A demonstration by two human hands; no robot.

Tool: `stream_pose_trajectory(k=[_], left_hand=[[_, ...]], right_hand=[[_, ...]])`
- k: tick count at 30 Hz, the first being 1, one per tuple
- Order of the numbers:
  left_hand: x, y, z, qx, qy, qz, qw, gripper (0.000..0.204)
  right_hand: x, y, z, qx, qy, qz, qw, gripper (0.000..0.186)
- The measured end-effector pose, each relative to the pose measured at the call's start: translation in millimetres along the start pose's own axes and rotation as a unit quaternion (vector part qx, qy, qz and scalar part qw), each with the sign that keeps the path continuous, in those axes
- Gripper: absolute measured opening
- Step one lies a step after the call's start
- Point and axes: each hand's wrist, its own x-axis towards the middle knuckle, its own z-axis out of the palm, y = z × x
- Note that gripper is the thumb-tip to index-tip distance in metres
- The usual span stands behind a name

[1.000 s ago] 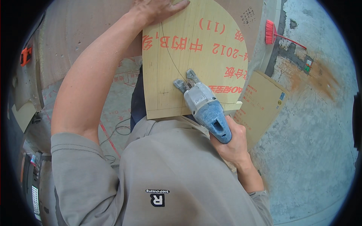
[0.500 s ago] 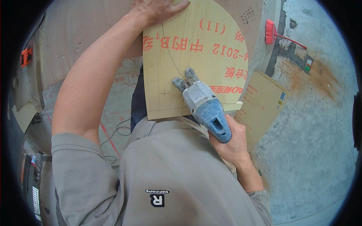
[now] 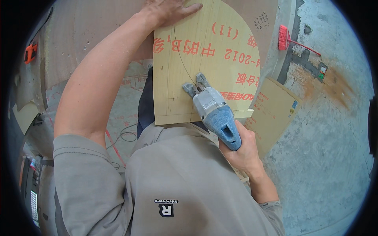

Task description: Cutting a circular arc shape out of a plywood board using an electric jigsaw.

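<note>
Jigsaw (image 3: 215, 112); inside right hand (image 3: 245, 148), fingers curled around it; board (image 3: 220, 55); under left hand (image 3: 168, 11), fingers unclear

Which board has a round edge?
The board under the blue tool: its right edge curves, while the tan panel farther right looks straight-edged.

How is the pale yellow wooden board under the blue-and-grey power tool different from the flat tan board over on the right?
The pale yellow wooden board has a big rounded edge; the flat tan board shows straight edges. The left hand and blue-and-grey power tool are on the yellow board; neither touches the tan board. Both boards have red printing.
</note>
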Motion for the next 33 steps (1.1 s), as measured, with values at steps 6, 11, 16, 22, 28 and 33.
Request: stream_pose_trajectory(k=[6,11,16,22,28,33], left_hand=[[1.4,-2.0,-1.6,0.016,-0.014,0.003,1.0,0.058],[2.7,-1.9,0.4,0.027,-0.011,0.011,1.0,0.058],[4.9,-25.5,33.4,0.047,0.124,0.067,0.989,0.059],[1.9,-0.8,-3.8,0.041,-0.024,-0.007,0.999,0.059],[0.4,-1.3,-4.2,0.04,-0.031,-0.009,0.999,0.06],[2.8,-7.8,5.0,0.046,-0.012,0.0,0.999,0.061]], right_hand=[[-7.3,21.7,-8.3,-0.047,-0.006,-0.006,0.999,0.02],[-12.0,36.1,-19.9,-0.08,-0.033,-0.025,0.996,0.024],[-12.5,43.0,-27.1,-0.101,-0.049,-0.042,0.993,0.026],[-15.2,52.9,-36.7,-0.122,-0.076,-0.015,0.989,0.03],[-20.4,66.8,-42.5,-0.134,-0.076,-0.024,0.988,0.027],[-21.3,76.1,-48.7,-0.156,-0.084,-0.033,0.984,0.029]])
